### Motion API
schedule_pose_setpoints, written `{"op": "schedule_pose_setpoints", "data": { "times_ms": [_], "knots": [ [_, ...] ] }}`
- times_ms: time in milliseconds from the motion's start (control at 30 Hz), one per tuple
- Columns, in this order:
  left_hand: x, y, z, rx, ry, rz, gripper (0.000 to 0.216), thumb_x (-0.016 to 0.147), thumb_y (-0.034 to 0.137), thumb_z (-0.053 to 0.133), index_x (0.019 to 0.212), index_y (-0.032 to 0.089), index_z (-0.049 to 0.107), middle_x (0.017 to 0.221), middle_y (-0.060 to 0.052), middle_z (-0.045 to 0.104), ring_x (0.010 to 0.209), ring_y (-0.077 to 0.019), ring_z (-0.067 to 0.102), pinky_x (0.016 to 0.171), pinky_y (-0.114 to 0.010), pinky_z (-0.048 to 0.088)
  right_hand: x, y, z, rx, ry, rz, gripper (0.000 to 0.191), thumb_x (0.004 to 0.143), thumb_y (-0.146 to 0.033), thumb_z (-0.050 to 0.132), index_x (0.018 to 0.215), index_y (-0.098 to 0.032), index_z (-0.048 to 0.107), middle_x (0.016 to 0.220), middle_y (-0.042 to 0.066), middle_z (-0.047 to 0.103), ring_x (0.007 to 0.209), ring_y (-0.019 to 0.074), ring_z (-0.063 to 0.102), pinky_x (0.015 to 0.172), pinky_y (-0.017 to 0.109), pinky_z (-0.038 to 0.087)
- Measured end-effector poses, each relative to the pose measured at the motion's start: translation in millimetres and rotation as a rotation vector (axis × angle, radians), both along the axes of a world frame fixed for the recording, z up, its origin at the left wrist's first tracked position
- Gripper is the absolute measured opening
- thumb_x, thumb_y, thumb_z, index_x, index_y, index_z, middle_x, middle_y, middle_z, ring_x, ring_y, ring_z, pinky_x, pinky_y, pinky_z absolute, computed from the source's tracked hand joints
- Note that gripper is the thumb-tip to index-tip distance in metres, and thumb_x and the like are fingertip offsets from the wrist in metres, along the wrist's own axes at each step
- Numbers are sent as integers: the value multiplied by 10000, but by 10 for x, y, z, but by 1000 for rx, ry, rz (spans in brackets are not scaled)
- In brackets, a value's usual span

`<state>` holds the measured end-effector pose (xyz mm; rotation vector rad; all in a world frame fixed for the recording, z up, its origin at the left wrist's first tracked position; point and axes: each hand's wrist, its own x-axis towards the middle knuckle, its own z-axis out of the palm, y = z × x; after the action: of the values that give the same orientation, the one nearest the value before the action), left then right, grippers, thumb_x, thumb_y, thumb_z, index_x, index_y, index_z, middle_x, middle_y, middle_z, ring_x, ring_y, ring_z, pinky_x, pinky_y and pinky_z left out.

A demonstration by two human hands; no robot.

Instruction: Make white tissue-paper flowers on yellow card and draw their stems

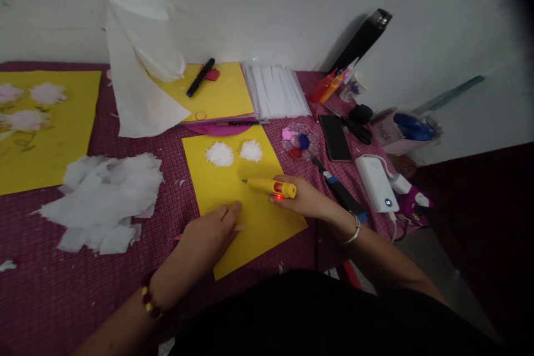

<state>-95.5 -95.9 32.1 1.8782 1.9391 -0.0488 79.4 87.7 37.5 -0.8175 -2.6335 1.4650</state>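
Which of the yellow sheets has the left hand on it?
The near yellow sheet, bearing two white puffs: the left hand lies flat on it, the right hand holds a yellow tool. The others carry pink flowers or a marker.

The one view comes from a camera on the person's head, facing forward and down across the table (50,289) to the white wall (267,5) behind it. It is near: the dark torso fills the bottom edge, and both forearms enter from below. The left hand (211,233) and the right hand (306,200), with its yellow tool (271,186), sit at mid-frame on a yellow sheet (233,178). The upper right corner falls dark.
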Motion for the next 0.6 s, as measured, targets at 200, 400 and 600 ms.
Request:
{"op": "schedule_pose_setpoints", "data": {
  "times_ms": [200,400,600],
  "knots": [
    [5,2,-2,-13,21,8,392,953,251,452,1330,147,437,1070,-103,646,885,-224,670,682,-312,550,-36,14,16,19,-17,12,155,788,-295,616,791,-187,505,682,-29,517,599,103,477,546,230,311],
    [3,-4,-2,-45,32,1,416,958,258,439,1360,153,414,1052,-100,642,862,-216,670,673,-304,544,-169,17,53,55,-23,35,146,782,-279,613,762,-190,499,665,-33,504,595,103,469,544,228,297],
    [9,14,17,-64,56,-18,423,963,281,425,1363,145,419,1021,-105,640,840,-223,668,651,-302,541,-404,-20,87,112,-26,99,153,763,-276,633,760,-189,507,651,-36,510,585,102,462,548,229,292]
  ]
}}
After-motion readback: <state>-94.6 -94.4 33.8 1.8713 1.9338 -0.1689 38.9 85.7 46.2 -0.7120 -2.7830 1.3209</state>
